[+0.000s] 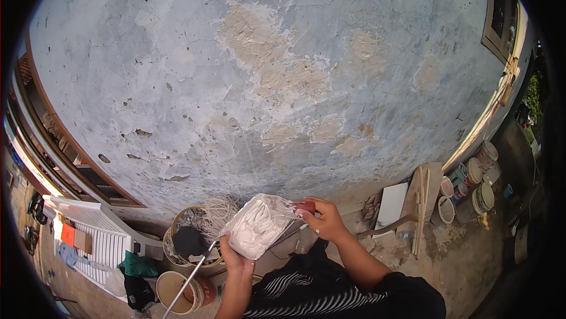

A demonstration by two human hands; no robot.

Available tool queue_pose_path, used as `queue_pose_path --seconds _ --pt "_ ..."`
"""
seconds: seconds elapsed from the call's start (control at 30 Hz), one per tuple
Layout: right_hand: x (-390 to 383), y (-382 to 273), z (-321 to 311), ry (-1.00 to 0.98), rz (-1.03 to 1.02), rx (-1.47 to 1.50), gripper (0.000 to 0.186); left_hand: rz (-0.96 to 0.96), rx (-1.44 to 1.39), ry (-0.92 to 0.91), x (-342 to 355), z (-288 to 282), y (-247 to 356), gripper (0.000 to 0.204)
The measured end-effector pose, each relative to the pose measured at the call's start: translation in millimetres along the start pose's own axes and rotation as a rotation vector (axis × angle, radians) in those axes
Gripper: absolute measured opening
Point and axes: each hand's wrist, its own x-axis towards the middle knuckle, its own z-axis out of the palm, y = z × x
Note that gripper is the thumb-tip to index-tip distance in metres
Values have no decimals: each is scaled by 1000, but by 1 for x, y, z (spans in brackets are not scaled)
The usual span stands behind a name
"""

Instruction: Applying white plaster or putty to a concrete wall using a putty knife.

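Note:
My left hand (pixel 237 259) grips the lower left edge of a shallow white tray. Pale, creamy paste (pixel 259 229) lies in it, with ridges on its surface. My right hand (pixel 324 220) is closed round the red handle (pixel 305 206) of a putty knife. The knife's blade (pixel 282 206) is at the tray's upper right side and looks smeared with paste. In front of me stands a blue-grey wall (pixel 177 71) with cracks and chipped spots. Beige filled patches (pixel 253 33) show on it.
Left of me are a white plastic chair (pixel 97 245) with boxes on it, a bucket (pixel 203 291), a tub of debris (pixel 171 239) and a thin rod (pixel 187 283). At right, boards (pixel 392 207) lean by the wall near several buckets (pixel 483 198). A window (pixel 501 15) is upper right.

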Motion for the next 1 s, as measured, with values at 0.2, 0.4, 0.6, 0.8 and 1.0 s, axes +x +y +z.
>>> queue_pose_path --seconds 0.2,0.4,0.6,0.8,1.0 --pt "15 5 0 79 -36 116 16 18 -10 -27 7 2 5 64" --pt "26 3 -6 101 -79 -46 18 22 4 9 10 16 9 63" --pt "26 -8 3 -11 -59 -191 19 1 19 -36 21 22 4 64" --pt "22 -6 11 -53 -110 -201 17 -24 22 -29 29 20 1 65" --pt "19 -4 15 -48 -58 -84 17 -13 48 -42 32 18 2 65"
